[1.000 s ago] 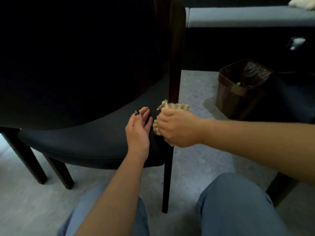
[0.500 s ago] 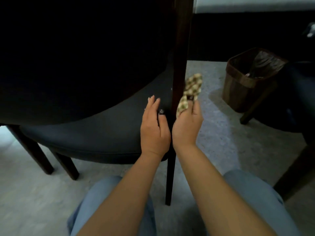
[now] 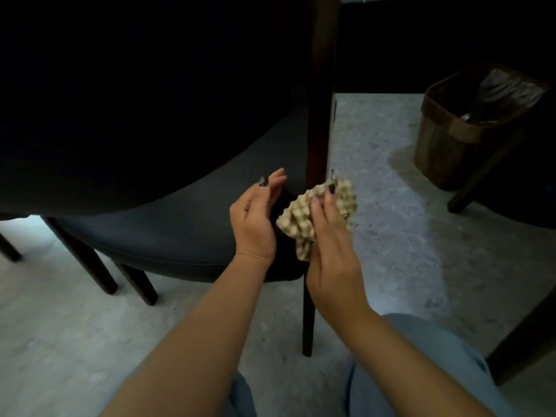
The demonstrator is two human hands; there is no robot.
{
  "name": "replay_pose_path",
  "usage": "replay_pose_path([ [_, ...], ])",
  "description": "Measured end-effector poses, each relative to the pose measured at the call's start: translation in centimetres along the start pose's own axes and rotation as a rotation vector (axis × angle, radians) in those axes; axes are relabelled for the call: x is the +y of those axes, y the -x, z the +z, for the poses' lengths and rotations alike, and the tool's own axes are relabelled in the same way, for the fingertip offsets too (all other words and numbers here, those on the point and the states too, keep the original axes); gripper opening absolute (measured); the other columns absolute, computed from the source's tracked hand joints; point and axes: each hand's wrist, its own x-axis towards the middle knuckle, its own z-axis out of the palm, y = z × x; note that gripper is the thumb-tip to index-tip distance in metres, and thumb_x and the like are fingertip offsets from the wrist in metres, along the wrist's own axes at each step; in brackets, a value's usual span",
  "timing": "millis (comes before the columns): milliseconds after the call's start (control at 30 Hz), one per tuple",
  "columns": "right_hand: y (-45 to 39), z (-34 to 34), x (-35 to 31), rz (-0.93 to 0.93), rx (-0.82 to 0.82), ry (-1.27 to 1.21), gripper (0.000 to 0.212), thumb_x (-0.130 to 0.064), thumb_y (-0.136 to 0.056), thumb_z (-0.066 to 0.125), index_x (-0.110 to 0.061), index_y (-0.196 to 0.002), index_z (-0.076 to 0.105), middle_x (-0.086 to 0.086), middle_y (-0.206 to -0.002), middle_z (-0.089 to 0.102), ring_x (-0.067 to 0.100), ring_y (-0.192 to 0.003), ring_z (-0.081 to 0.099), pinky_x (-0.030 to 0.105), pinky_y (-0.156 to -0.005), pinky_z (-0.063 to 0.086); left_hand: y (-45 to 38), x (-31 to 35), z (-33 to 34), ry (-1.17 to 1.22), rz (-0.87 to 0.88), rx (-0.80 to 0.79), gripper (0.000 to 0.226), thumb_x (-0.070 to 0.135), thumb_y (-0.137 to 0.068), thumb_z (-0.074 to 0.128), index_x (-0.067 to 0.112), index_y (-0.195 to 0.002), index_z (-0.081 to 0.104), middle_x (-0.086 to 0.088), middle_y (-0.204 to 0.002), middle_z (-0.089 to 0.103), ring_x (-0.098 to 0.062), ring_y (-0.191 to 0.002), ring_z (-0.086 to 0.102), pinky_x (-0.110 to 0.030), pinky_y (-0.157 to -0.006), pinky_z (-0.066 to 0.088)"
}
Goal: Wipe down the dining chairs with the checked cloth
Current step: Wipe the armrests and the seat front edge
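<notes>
Right hand (image 3: 331,257) grasping the bunched checked cloth (image 3: 310,218), fingers (image 3: 329,200) curled over its top and the fabric pressed against the dark wooden chair leg (image 3: 320,121) where the leg meets the seat. Left hand (image 3: 255,218) just to the left of the grip, released, its fingers straight and relaxed and resting against the rear corner of the upholstered seat (image 3: 168,224); it holds nothing. Whether its fingertips touch the cloth cannot be told. The leg runs upright above and below the grip, continuing down to the speckled floor (image 3: 376,242). Left of the grip and above it, the curved dark backrest (image 3: 135,100) of the dining chair overhangs the seat; two further chair legs (image 3: 102,269) stand to the lower left. Well apart to the upper right of the grip stands a brown wooden waste bin (image 3: 445,142) lined with a dark bag. Below the grip, the person's knees in light blue trousers (image 3: 421,371).
</notes>
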Motion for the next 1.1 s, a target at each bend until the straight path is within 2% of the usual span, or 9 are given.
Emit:
replay_pose_path([
  [100,1.4,0.4,2.4,-0.274,-0.095,0.134,0.048,0.016,-0.086,0.043,0.007,-0.133,0.046,0.022,-0.145,0.038,0.031,-0.139,0.034,0.046,-0.115,0.027,-0.7,1.6,-0.4,0.234,-0.272,0.046,0.044,0.028,-0.102,0.037,-0.005,-0.099,0.066,-0.021,-0.112,0.067,-0.032,-0.116,0.061,-0.037,-0.1,0.048],
  [167,2.6,0.9,2.7,-0.366,-0.161,0.162,0.046,0.01,-0.087,0.043,0.004,-0.132,0.049,0.02,-0.141,0.045,0.03,-0.135,0.041,0.049,-0.111,0.034,-0.2,2.3,-1.2,0.247,-0.341,0.031,0.047,0.033,-0.104,0.031,0.0,-0.106,0.065,-0.018,-0.113,0.068,-0.029,-0.116,0.062,-0.036,-0.1,0.048],
  [400,0.7,1.5,2.2,-0.45,-0.221,0.179,0.04,0.0,-0.088,0.051,0.001,-0.127,0.058,0.016,-0.131,0.057,0.029,-0.127,0.05,0.045,-0.109,0.037,3.6,6.0,-8.8,-0.253,-0.224,0.138,0.024,0.013,-0.102,0.042,0.017,-0.111,0.064,-0.003,-0.117,0.068,-0.012,-0.111,0.064,-0.031,-0.088,0.054],
  [533,-0.9,3.4,-0.1,-0.455,-0.215,0.255,0.034,-0.007,-0.093,0.045,0.001,-0.122,0.062,0.014,-0.122,0.064,0.027,-0.118,0.059,0.04,-0.108,0.038,2.4,7.4,-14.6,-0.221,-0.237,0.345,0.021,0.011,-0.1,0.048,0.023,-0.107,0.064,-0.003,-0.121,0.063,-0.015,-0.114,0.059,-0.038,-0.099,0.048],
  [733,-1.2,11.3,-6.4,-0.505,-0.202,0.443,0.034,-0.008,-0.088,0.047,0.002,-0.115,0.066,0.014,-0.113,0.068,0.027,-0.106,0.065,0.036,-0.105,0.038,-0.2,5.9,-22.5,-0.196,-0.273,0.692,0.028,0.018,-0.1,0.044,0.023,-0.126,0.054,0.003,-0.109,0.057,-0.008,-0.094,0.055,-0.022,-0.071,0.042],
  [867,-1.8,19.2,-11.8,-0.457,-0.205,0.473,0.035,-0.01,-0.086,0.044,0.0,-0.109,0.067,0.014,-0.104,0.071,0.027,-0.101,0.067,0.033,-0.102,0.041,-5.6,5.6,-29.4,0.024,-0.378,0.764,0.033,0.018,-0.098,0.041,0.012,-0.126,0.056,-0.006,-0.102,0.059,-0.018,-0.091,0.057,-0.03,-0.075,0.046],
  [933,-3.3,23.4,-14.6,-0.434,-0.204,0.481,0.032,-0.012,-0.085,0.043,-0.003,-0.102,0.069,0.01,-0.095,0.072,0.023,-0.09,0.069,0.031,-0.09,0.051,-8.2,4.6,-32.5,0.131,-0.381,0.733,0.029,0.021,-0.098,0.041,0.02,-0.122,0.057,-0.003,-0.107,0.06,-0.017,-0.095,0.056,-0.032,-0.082,0.046],
  [1000,-5.4,27.4,-17.2,-0.39,-0.246,0.504,0.02,-0.009,-0.085,0.05,-0.007,-0.096,0.067,0.008,-0.088,0.069,0.023,-0.081,0.067,0.03,-0.075,0.052,-10.1,3.0,-34.9,0.153,-0.4,0.626,0.018,0.022,-0.097,0.039,0.026,-0.099,0.057,-0.003,-0.106,0.059,-0.017,-0.092,0.054,-0.033,-0.079,0.045],
  [1100,-8.9,32.7,-20.1,-0.281,-0.42,0.546,0.019,-0.013,-0.096,0.043,-0.01,-0.109,0.057,0.009,-0.106,0.063,0.025,-0.097,0.058,0.033,-0.078,0.043,-12.0,0.3,-37.6,0.154,-0.451,0.499,0.023,0.025,-0.097,0.04,0.023,-0.083,0.058,-0.005,-0.099,0.062,-0.016,-0.085,0.055,-0.029,-0.065,0.038],
])
